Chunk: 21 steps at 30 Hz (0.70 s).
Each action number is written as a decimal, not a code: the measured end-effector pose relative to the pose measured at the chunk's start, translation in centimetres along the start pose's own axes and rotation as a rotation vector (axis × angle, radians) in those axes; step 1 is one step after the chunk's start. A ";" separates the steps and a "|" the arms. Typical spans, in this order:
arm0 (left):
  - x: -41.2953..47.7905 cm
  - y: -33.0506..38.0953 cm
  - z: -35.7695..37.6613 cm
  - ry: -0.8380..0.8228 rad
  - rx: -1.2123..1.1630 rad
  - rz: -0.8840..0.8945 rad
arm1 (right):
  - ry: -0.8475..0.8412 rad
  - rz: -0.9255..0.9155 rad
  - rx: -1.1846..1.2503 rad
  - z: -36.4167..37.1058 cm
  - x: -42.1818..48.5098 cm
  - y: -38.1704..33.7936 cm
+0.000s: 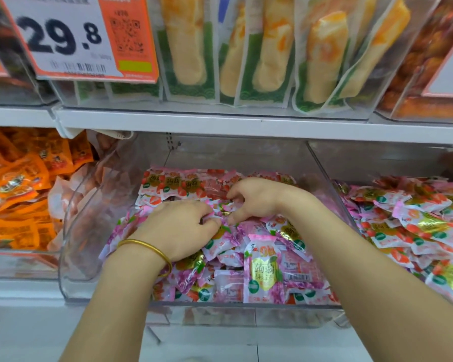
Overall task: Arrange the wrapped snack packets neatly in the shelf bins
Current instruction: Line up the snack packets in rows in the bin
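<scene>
Left hand (179,227): fingers curled round packets (263,267), tips buried.
Right hand (256,198): curled just beside left; grip unclear, cannot tell.
Bin (73,231): front edge under wrists blurred.

Pink-and-white snack packets (263,273) with gold and green marks lie jumbled in the clear shelf bin (81,231). Along its back edge, a few sit in a tidy row (178,185).

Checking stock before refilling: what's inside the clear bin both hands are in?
The clear bin holds pink wrapped snack packets, rowed at the back, loose in front. The left hand and right hand grip packets mid-pile, covering those beneath; the bin's floor is hidden.
</scene>
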<state>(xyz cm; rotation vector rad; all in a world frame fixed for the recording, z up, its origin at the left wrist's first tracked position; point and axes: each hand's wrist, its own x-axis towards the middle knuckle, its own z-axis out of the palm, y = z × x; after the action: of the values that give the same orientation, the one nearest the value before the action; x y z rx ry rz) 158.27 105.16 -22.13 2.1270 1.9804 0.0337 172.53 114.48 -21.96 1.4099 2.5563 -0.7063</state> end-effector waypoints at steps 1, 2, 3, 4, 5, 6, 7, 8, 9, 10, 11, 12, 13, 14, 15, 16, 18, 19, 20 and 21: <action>0.0 0.0 0.0 -0.012 0.011 -0.012 | 0.031 0.001 -0.019 0.1 0.1 0.1; 0.0 0.0 0.0 -0.019 0.014 -0.019 | 0.059 0.002 -0.026 0.3 0.2 0.2; -0.1 0.0 -0.1 -0.033 0.000 -0.024 | 0.078 0.006 -0.021 0.5 0.3 0.2; -0.1 0.0 -0.2 -0.048 -0.023 -0.026 | 0.086 0.015 -0.006 0.7 0.4 0.1; -0.2 0.1 -0.3 -0.064 -0.050 -0.028 | 0.089 0.026 0.015 0.8 0.4 0.0; -0.2 0.2 -0.3 -0.076 -0.076 -0.029 | 0.095 0.038 0.032 0.8 0.4 -0.1; -0.2 0.2 -0.3 -0.084 -0.092 -0.031 | 0.106 0.047 0.043 0.8 0.4 -0.1; -0.3 0.1 -0.3 -0.085 -0.100 -0.032 | 0.120 0.044 0.061 0.8 0.5 -0.2; -0.3 0.1 -0.3 -0.086 -0.103 -0.032 | 0.137 0.038 0.083 0.9 0.6 -0.2; -0.4 0.1 -0.3 -0.088 -0.105 -0.031 | 0.157 0.032 0.108 1.0 0.8 -0.2; -0.4 0.1 -0.4 -0.091 -0.109 -0.032 | 0.183 0.034 0.129 1.1 0.8 -0.2; -0.4 0.1 -0.4 -0.099 -0.114 -0.035 | 0.228 0.036 0.158 1.1 0.8 -0.2; -0.4 0.1 -0.5 -0.107 -0.114 -0.042 | 0.303 0.038 0.202 0.8 0.6 -0.2; -0.4 0.3 -0.6 -0.114 -0.113 -0.046 | 0.413 0.037 0.253 0.5 0.3 -0.2; -0.4 0.3 -0.7 -0.118 -0.116 -0.044 | 0.534 0.047 0.304 0.0 -0.1 -0.1; -0.3 0.4 -0.7 -0.115 -0.125 -0.041 | 0.648 0.055 0.360 -0.4 -0.4 0.1; -0.3 0.3 -0.8 -0.061 -0.154 -0.039 | 0.761 0.063 0.497 -0.9 -1.2 0.4; -0.3 0.3 -0.9 0.005 -0.192 -0.040 | 0.760 0.052 0.563 -0.9 -1.7 0.5; -0.2 0.4 -1.0 0.096 -0.250 -0.054 | 0.740 0.037 0.616 -0.8 -2.1 0.5; -0.2 0.7 -1.1 0.203 -0.338 -0.073 | 0.712 0.022 0.666 -0.7 -2.5 0.4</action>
<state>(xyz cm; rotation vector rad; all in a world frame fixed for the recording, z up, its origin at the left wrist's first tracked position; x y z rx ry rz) 158.72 105.11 -20.87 1.8957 1.9879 0.5514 174.31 113.10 -20.67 2.2180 2.9316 -1.3448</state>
